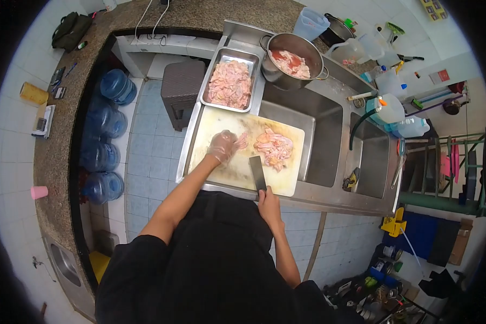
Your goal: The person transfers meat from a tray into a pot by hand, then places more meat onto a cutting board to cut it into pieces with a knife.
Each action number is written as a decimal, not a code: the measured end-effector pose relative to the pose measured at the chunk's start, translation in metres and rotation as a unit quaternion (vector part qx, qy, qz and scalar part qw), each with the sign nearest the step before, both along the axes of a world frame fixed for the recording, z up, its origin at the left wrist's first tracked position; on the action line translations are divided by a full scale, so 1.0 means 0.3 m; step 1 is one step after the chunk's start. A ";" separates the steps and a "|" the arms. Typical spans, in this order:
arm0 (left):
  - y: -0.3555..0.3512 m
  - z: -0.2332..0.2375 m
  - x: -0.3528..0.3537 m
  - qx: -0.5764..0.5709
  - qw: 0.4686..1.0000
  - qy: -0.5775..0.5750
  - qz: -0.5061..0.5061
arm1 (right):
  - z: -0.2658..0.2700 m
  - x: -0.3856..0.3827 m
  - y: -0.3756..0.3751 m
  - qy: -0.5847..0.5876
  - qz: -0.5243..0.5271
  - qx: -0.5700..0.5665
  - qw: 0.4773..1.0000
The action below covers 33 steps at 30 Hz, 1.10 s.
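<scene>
On the left part of the white cutting board [200, 178], my left hand [223, 147], in a clear plastic glove, is closed on a piece of raw meat [241, 141]. My right hand [269, 203] grips the handle of a wide-bladed knife [257, 171], its blade lying over the board's lower middle. A pile of raw meat pieces [274, 148] rests on the board to the right of my left hand. Beyond the board stands a steel tray [204, 97] with more raw meat [230, 83] in it.
A steel pot [284, 80] with meat and reddish liquid stands behind the sink basin [321, 127]. The steel counter's front edge runs close to my body. A dark woven stool [183, 81] and large water bottles [113, 121] are at the left.
</scene>
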<state>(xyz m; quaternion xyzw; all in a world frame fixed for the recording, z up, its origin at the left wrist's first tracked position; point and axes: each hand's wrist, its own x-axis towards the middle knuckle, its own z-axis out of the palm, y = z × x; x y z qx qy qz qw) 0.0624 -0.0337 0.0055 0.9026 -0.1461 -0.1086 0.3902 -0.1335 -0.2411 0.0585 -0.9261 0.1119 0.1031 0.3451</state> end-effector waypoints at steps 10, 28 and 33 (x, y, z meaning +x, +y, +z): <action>0.075 -0.065 -0.093 0.026 0.985 -0.018 0.168 | -0.070 0.164 0.124 0.007 0.036 0.018 0.999; 0.148 -0.104 -0.209 0.025 0.982 -0.068 0.174 | -0.119 0.210 0.301 0.028 0.144 -0.014 0.989; 0.160 -0.058 -0.205 -0.020 0.985 -0.077 0.151 | -0.154 0.400 0.412 -0.036 0.145 -0.052 0.987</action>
